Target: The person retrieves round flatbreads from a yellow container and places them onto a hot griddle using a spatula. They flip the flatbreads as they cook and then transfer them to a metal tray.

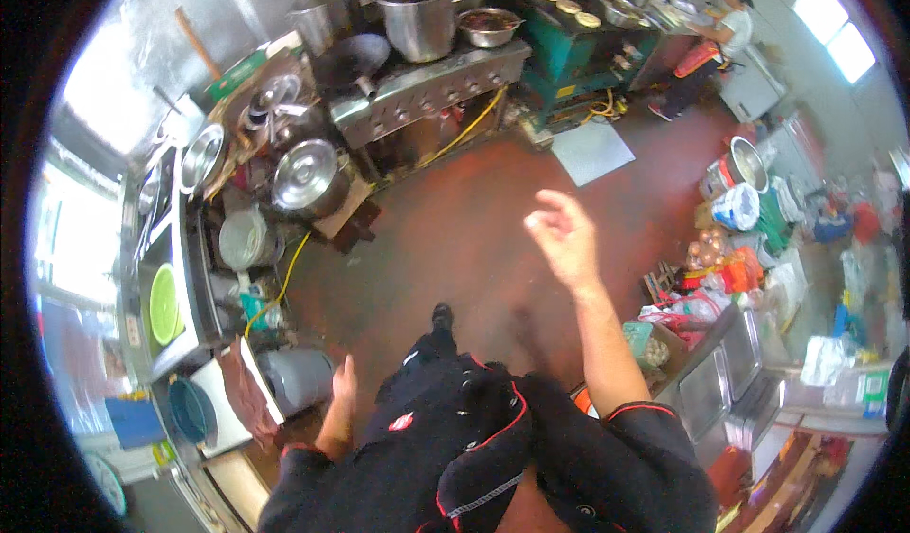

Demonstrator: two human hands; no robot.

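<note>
My right hand (565, 241) reaches out in front of me over the red-brown floor (441, 248). Its fingers are loosely bent and apart, with nothing between them. Down by my left side is my left hand (344, 383), seen edge-on; how its fingers are held is unclear. Nearest to it stands a grey plastic bin (295, 378). One black shoe (442, 316) shows below my dark trousers.
Ahead, a steel stove (441, 92) carries a large stockpot (419, 24) and a wok (362, 56). A green griddle (569, 49) holds several round flatbreads. A person (718, 35) stands at the back right. Bags (704, 305) crowd the right side; a yellow hose (295, 270) crosses the left.
</note>
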